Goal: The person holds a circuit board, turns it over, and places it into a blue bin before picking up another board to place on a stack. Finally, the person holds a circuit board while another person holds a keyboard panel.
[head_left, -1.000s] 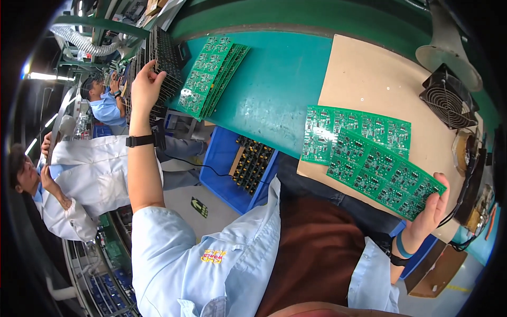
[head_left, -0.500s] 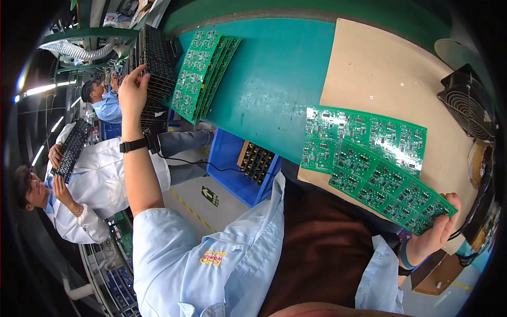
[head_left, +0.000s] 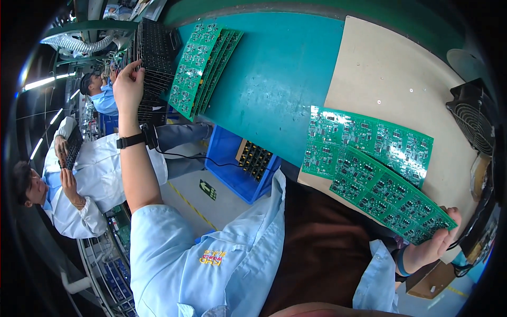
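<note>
Circuit board (head_left: 388, 191), lower right, is gripped at one end by our right hand (head_left: 434, 242), overlapping another green board (head_left: 388, 136); our left hand (head_left: 128, 91) is at the dark stack (head_left: 157, 53), upper left, grip unclear. Grouped green boards (head_left: 196, 63) stand nearby; what remains we cannot tell. Yellow-red lettering (head_left: 212, 258) marks our shirt (head_left: 169, 238).

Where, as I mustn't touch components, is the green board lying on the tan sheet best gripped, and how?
I'd probably pinch the lying board at its left edge, coming from the left. It is flat and thin, with components facing up; that edge is uncovered, while the held board hides part of its near side.
</note>
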A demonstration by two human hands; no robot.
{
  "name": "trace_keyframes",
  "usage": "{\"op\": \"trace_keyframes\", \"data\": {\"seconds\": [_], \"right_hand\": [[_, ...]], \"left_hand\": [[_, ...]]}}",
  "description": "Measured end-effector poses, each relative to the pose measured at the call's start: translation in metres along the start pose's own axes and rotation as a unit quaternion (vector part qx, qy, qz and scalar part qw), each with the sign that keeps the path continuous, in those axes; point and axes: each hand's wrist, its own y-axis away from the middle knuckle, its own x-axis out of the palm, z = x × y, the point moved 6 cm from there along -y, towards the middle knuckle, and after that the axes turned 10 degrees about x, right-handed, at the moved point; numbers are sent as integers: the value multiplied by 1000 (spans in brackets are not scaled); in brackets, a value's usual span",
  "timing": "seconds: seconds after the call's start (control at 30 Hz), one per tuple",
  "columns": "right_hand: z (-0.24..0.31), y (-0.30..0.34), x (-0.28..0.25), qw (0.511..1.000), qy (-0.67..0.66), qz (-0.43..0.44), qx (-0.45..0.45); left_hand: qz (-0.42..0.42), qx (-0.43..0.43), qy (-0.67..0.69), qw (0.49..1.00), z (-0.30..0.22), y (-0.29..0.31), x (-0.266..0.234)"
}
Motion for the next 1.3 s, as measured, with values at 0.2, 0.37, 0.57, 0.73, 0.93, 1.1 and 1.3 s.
{"op": "trace_keyframes", "data": {"seconds": [0.2,0.37,0.57,0.73,0.93,1.1,1.3], "right_hand": [[-4,-2,-5,998,-23,55,3],[-2,-2,-1,997,-29,65,2],[0,-2,1,1000,-1,0,2],[0,-3,-2,1000,1,5,6],[2,-2,3,1000,4,-8,6],[1,-3,2,1000,9,-18,3],[3,-2,3,1000,9,-15,0]], "left_hand": [[-4,-2,-8,1000,3,4,1],[-1,-11,-17,1000,4,7,-1],[6,-22,-20,1000,4,8,-1],[10,-26,-23,999,5,10,0],[-1,-21,-6,1000,1,11,0],[8,-24,2,1000,-4,11,-1],[-9,-20,5,1000,-1,11,1]]}}
